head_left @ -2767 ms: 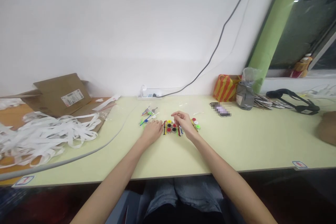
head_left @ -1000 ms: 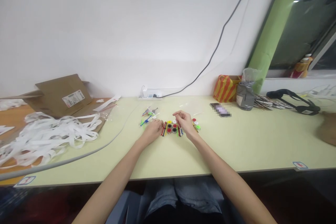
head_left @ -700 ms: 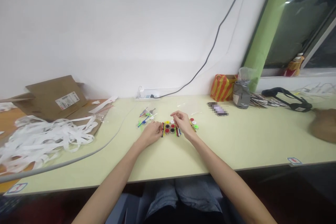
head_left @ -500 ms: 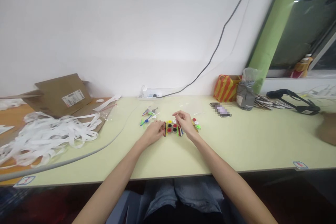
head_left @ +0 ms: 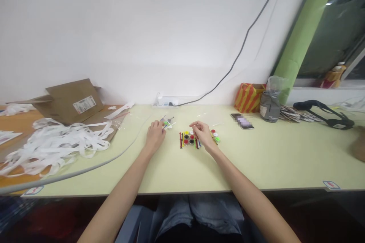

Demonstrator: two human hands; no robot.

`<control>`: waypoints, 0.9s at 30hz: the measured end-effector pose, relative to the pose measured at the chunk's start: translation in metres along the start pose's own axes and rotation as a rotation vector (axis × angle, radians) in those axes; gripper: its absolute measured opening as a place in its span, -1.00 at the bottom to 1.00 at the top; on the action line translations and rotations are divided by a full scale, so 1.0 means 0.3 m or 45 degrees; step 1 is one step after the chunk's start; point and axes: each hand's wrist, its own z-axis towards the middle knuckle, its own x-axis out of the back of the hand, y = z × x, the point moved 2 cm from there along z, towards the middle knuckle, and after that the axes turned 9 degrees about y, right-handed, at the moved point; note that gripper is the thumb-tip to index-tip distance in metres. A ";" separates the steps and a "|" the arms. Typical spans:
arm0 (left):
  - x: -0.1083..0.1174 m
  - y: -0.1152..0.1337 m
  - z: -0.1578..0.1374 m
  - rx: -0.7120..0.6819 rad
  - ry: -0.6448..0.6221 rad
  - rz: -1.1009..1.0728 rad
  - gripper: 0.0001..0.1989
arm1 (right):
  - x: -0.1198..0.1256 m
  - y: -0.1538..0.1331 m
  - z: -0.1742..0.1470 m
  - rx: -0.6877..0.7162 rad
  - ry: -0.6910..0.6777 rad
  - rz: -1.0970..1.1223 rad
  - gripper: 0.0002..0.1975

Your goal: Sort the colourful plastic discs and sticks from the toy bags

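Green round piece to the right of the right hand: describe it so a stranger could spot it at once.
On the pale table, find the right hand among small colourful pieces. Just right of it sit a red disc, a white disc and the green round piece. Of the three, only it is bright green, and it lies farthest from the wall.

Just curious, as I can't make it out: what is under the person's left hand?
Small colored pieces, some green and white, show beside the left hand. Whatever lies directly beneath it is covered, so I can't tell whether more pieces are there.
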 end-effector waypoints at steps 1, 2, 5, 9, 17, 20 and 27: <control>-0.004 -0.022 0.000 0.025 -0.017 0.045 -0.76 | -0.002 -0.003 -0.002 0.006 -0.005 -0.005 -0.77; -0.010 -0.039 -0.001 0.035 -0.045 0.074 -0.76 | -0.004 -0.005 -0.004 0.008 -0.008 -0.010 -0.77; -0.030 -0.066 -0.003 0.051 -0.092 0.084 -0.78 | -0.009 -0.008 -0.006 0.001 0.000 -0.009 -0.76; -0.050 -0.073 0.001 0.116 -0.012 -0.020 -0.84 | -0.015 -0.007 -0.008 -0.013 -0.005 -0.015 -0.74; -0.042 -0.081 0.023 0.207 0.174 -0.159 -0.89 | -0.020 -0.018 -0.018 -0.008 0.006 -0.042 -0.76; -0.017 -0.072 0.038 0.228 0.412 -0.406 -0.90 | -0.020 -0.012 -0.016 -0.007 0.019 -0.038 -0.76; 0.006 -0.004 0.031 0.530 0.512 -1.232 -0.81 | -0.022 0.007 -0.015 0.114 0.013 -0.030 -0.70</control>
